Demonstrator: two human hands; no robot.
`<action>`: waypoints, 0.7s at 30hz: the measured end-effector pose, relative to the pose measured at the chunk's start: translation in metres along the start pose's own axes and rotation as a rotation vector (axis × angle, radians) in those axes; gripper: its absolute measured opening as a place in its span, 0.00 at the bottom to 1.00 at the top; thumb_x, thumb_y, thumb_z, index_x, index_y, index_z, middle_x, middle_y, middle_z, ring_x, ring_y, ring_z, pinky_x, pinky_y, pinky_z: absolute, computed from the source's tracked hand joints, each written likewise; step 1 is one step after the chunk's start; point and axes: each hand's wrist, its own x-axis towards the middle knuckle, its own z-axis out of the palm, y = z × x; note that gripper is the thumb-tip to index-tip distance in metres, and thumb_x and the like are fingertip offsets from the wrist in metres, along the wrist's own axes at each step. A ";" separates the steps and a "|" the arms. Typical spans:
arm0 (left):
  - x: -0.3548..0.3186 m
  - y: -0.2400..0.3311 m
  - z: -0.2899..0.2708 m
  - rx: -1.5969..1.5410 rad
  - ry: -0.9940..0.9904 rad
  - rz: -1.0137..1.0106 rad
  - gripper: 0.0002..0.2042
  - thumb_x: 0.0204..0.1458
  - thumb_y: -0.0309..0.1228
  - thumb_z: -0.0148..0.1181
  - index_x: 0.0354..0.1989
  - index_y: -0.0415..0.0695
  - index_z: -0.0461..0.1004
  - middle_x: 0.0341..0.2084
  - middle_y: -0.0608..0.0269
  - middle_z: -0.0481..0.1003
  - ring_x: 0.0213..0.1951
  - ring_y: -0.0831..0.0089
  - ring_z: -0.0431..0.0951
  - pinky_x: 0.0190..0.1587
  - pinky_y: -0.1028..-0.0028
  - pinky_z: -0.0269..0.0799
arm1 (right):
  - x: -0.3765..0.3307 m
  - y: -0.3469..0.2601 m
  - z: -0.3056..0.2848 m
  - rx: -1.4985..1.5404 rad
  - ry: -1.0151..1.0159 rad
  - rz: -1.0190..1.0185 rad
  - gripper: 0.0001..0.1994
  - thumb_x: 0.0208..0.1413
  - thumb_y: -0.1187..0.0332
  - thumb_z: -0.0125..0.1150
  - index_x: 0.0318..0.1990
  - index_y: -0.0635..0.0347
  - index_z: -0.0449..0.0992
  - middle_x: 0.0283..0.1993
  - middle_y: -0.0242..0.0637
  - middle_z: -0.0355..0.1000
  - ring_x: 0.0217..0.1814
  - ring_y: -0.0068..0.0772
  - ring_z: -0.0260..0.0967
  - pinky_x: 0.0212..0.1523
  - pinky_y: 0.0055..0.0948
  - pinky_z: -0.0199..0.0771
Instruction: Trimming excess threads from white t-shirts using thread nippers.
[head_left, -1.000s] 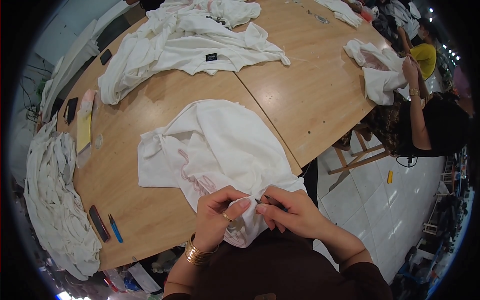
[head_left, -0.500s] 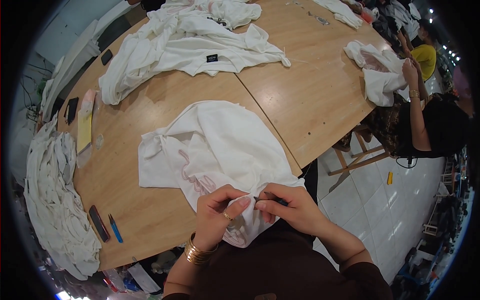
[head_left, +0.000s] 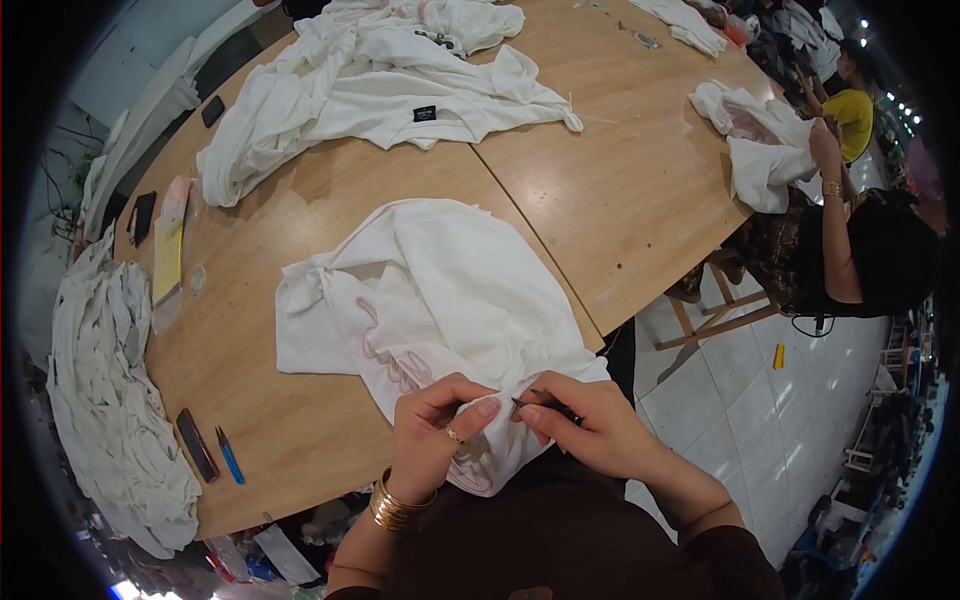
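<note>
A white shirt (head_left: pixel 455 260) with pink looped stitching lies bunched at the table's near edge and hangs over onto my lap. My left hand (head_left: pixel 440 425), with a ring and gold bangles on its arm, pinches a fold of this shirt between thumb and fingers. Close beside it, my right hand (head_left: pixel 580 415) is closed round a small dark pointed tool (head_left: pixel 522 403), its tip at the pinched cloth. Most of the tool is hidden by my fingers, so its exact kind does not show.
On the wooden table (head_left: pixel 230 330) lie blue tweezers (head_left: pixel 230 456), a dark red slim case (head_left: pixel 197 446), a yellow pad (head_left: pixel 169 262) and a phone (head_left: pixel 212 111). White garments are heaped at the far side (head_left: pixel 350 95) and left edge (head_left: pixel 105 400). At right a seated person (head_left: pixel 870 250) handles white cloth (head_left: pixel 765 150).
My right hand has shifted slightly, and the dark tool's tip sits a little further right and lower at the cloth. The left hand keeps its pinch.
</note>
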 end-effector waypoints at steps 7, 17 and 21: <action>0.000 -0.001 0.000 0.021 -0.001 0.030 0.04 0.48 0.21 0.58 0.32 0.35 0.75 0.24 0.68 0.71 0.29 0.84 0.68 0.33 0.84 0.63 | -0.002 -0.004 0.001 -0.168 0.030 -0.059 0.07 0.56 0.67 0.52 0.34 0.62 0.66 0.23 0.44 0.69 0.24 0.47 0.68 0.24 0.33 0.65; -0.001 -0.001 0.001 0.091 0.009 0.085 0.05 0.47 0.21 0.58 0.32 0.35 0.75 0.25 0.67 0.71 0.28 0.84 0.67 0.32 0.84 0.61 | -0.004 -0.003 0.006 -0.226 0.103 -0.109 0.06 0.55 0.68 0.51 0.33 0.61 0.65 0.22 0.43 0.68 0.23 0.47 0.67 0.22 0.34 0.64; -0.001 -0.003 0.000 0.057 0.005 0.088 0.05 0.47 0.21 0.58 0.32 0.35 0.75 0.25 0.67 0.71 0.29 0.84 0.68 0.33 0.83 0.62 | -0.004 -0.003 0.006 -0.217 0.099 -0.105 0.06 0.55 0.68 0.51 0.33 0.61 0.65 0.21 0.43 0.68 0.23 0.47 0.67 0.22 0.34 0.64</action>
